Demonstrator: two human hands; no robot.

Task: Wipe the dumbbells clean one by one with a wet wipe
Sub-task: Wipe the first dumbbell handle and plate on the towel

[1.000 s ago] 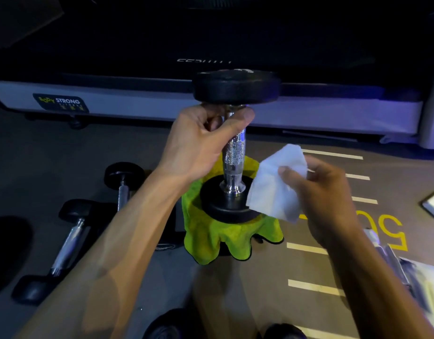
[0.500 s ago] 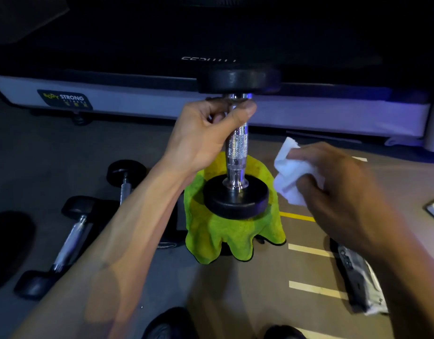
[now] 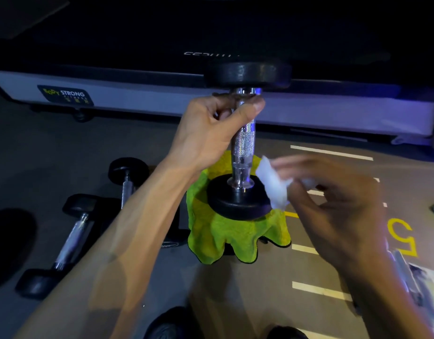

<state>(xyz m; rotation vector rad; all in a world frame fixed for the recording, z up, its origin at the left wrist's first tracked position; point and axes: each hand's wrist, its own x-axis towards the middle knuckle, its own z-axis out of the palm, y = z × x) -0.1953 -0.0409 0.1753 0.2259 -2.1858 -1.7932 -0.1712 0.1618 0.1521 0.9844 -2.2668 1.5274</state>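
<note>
— Why do we stand the dumbbell (image 3: 244, 148) upright on the green cloth (image 3: 225, 236)?
— Our left hand (image 3: 211, 130) grips its handle to steady it; our right hand (image 3: 333, 206) pinches the wipe (image 3: 272, 189) beside the lower weight

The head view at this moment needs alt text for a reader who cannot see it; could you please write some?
A left hand holds a dumbbell upright on a yellow-green cloth, gripping the handle's top, while the blurred right hand holds a white wet wipe beside the lower weight. Two more dumbbells lie on the floor at left.
</note>
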